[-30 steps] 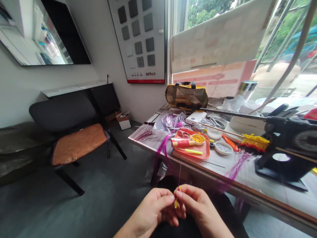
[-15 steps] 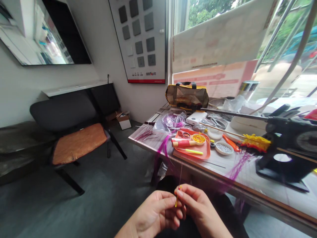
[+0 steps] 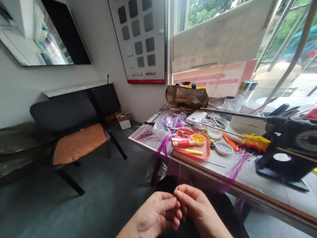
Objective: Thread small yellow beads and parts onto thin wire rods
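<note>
Low in the head view, both hands meet in front of my lap. My right hand (image 3: 195,202) pinches a tiny red-and-yellow piece (image 3: 179,188) between thumb and forefinger. From that pinch a thin, light needle-like strand (image 3: 179,172) stands up; its exact kind is too fine to tell. My left hand (image 3: 162,209) is closed just beside it, thumb and forefinger pressed together and touching the right fingertips. Whatever lies in the left pinch is hidden by the fingers.
Beyond my hands is the table edge (image 3: 218,177). An orange tray (image 3: 206,148) holds scissors, a yellow-green pen-like tool (image 3: 194,152) and a dish of yellow bits (image 3: 198,138). Nearby are a dish of grey beads (image 3: 224,148), purple strands (image 3: 163,147) and a black stand (image 3: 279,168). A chair (image 3: 80,143) stands left.
The yellow loop that hung below the fingertips no longer shows, and less of the red-and-yellow piece is visible. Both hands stay in nearly the same place.
</note>
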The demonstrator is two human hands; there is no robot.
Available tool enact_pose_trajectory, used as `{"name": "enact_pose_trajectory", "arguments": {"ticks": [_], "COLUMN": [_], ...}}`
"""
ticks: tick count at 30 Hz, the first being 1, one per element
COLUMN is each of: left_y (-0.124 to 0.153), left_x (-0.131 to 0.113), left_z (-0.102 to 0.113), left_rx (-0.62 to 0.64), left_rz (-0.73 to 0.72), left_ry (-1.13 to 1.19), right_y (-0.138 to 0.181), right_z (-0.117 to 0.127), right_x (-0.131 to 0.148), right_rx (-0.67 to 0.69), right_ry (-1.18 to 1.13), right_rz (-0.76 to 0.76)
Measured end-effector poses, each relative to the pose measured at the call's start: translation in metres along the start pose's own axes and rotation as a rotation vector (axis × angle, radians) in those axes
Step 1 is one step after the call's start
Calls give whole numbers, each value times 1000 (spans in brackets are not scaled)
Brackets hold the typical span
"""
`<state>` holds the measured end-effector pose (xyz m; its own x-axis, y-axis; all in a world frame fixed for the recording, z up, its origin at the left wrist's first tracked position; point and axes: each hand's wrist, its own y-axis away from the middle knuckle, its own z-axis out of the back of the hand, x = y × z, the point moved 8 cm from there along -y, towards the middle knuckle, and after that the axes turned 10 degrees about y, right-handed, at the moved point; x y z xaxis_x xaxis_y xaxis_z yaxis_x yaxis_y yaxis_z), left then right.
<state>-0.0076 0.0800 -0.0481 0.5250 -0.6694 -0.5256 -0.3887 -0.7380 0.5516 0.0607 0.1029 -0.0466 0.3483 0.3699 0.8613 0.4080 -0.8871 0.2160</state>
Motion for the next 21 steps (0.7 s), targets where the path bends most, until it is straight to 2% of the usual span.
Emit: {"name": "enact_pose_trajectory", "arguments": {"ticks": [5,7,9,11,13,14,16,18,21], "left_y": [1,3,5,7,7,7,7,8,9], "left_x": [-4,-9,-16,-21,-23,-24,-23,-24,-26], "left_z": [-1,-1,-1,1,2,1,-2,-5,-5], "left_rx": [-8,-20,-44,-76,-80,-68,-31,-10,-36], "left_rz": [-33,-92,-169,-220,-233,-231,-222,-227,-246], "left_ry": [-54,-104,-148,-177,-201,-209,-210,-198,-174], "right_y": [-1,0,5,15,34,45,59,60,53], "right_z": [1,1,7,20,20,11,-10,-25,-35], "right_x": [-2,-3,5,29,62,73,79,74,66], "right_rx": [-11,0,-41,-189,-297,-302,-216,-130,-59], "right_ry": [25,61,179,427,770,944,1231,1411,1510], "right_rz": [5,1,69,287,661,866,1201,1348,1372]}}
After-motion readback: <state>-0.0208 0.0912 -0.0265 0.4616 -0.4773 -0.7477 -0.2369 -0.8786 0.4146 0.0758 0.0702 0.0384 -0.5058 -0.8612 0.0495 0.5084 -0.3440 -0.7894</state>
